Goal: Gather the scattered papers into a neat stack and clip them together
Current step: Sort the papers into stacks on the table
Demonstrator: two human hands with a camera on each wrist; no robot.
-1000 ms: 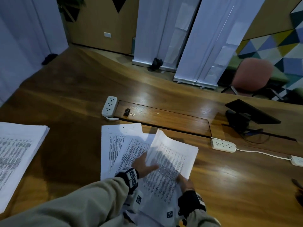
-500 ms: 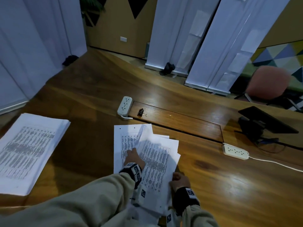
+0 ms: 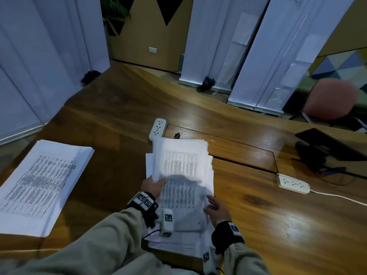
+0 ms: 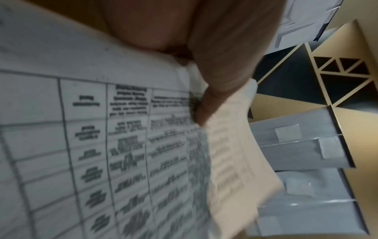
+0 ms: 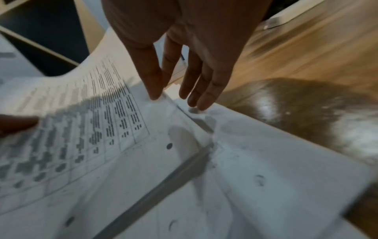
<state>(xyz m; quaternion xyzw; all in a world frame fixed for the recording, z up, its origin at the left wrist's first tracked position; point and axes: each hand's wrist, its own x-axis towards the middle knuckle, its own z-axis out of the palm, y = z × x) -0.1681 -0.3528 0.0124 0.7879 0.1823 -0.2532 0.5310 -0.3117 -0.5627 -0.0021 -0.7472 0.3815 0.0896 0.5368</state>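
The printed papers point(image 3: 181, 171) lie in one rough pile in the middle of the wooden table point(image 3: 258, 225), with their edges still uneven. My left hand point(image 3: 158, 182) grips the pile's left edge, thumb on top, and lifts the upper sheets point(image 4: 102, 145) so that they curve upward. My right hand point(image 3: 210, 203) is at the right edge with straight fingers point(image 5: 201, 100), whose tips touch the paper point(image 5: 266, 161). A small black binder clip point(image 3: 177, 135) lies on the table just beyond the pile's far edge.
A thick separate stack of printed sheets point(image 3: 39, 185) lies at the left. A white power strip point(image 3: 157, 129) sits beside the clip, and another point(image 3: 294, 183) with a cord is at the right. A black stand point(image 3: 321, 149) is at the far right.
The fanned sheets have been drawn together into one pile. My left hand shifted from lying on the sheets to gripping their left edge; my right hand uncurled against the right edge.
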